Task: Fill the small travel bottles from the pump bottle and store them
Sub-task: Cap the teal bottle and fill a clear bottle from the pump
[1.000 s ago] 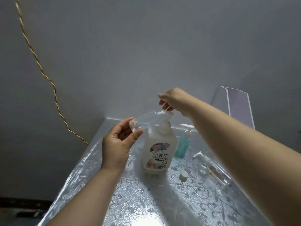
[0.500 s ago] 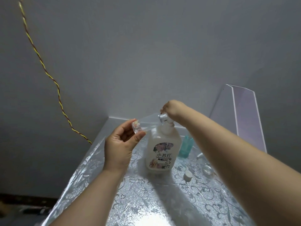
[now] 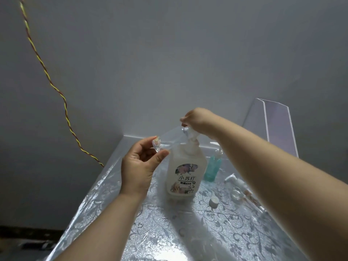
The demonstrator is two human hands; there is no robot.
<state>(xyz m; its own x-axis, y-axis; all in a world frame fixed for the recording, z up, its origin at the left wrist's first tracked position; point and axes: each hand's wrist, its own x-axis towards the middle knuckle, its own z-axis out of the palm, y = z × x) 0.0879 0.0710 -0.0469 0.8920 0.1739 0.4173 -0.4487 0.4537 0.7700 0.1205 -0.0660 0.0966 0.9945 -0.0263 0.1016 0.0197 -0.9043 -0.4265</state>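
Our left hand (image 3: pixel 138 166) pinches the small clear plastic travel bottle (image 3: pixel 169 141) by its base, tilted, mouth at the nozzle of the translucent white plastic pump bottle (image 3: pixel 185 170) (fill levels: can't tell). Our right hand (image 3: pixel 197 119) curls over the pump head. The pump bottle stands on a silver floral-embossed table cover (image 3: pixel 169 232), with a teal see-through bottle (image 3: pixel 212 169) just behind it.

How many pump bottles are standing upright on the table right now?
2. The big white bottle stands mid-table under the right hand; the teal bottle stands just behind it, to its right. The right forearm may hide others.
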